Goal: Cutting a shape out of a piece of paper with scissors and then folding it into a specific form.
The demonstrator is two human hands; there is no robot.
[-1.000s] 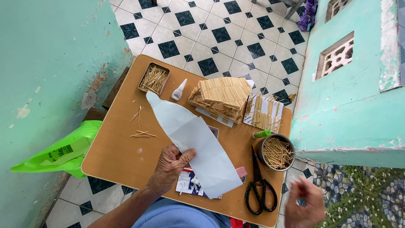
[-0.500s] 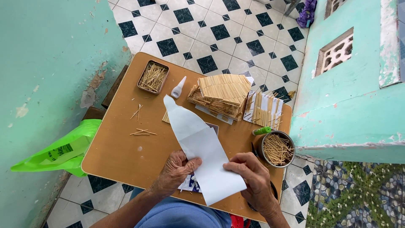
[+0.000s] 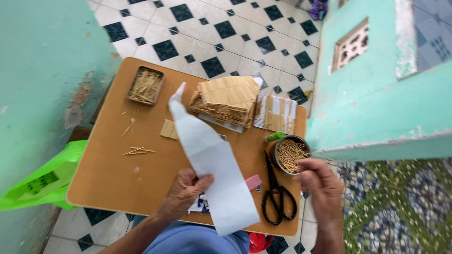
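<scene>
Right hand (image 3: 319,186) moved off paper strip (image 3: 212,160), beside stick tin (image 3: 289,154)

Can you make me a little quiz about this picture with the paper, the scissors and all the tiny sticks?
1. True or false: the left hand presses on the white paper strip.
2. What lies between the paper strip and the right hand? A) black scissors B) a spoon C) a book
3. Fill in: the round tin near the right hand holds thin wooden ____.

Key:
1. True
2. A
3. sticks
</scene>
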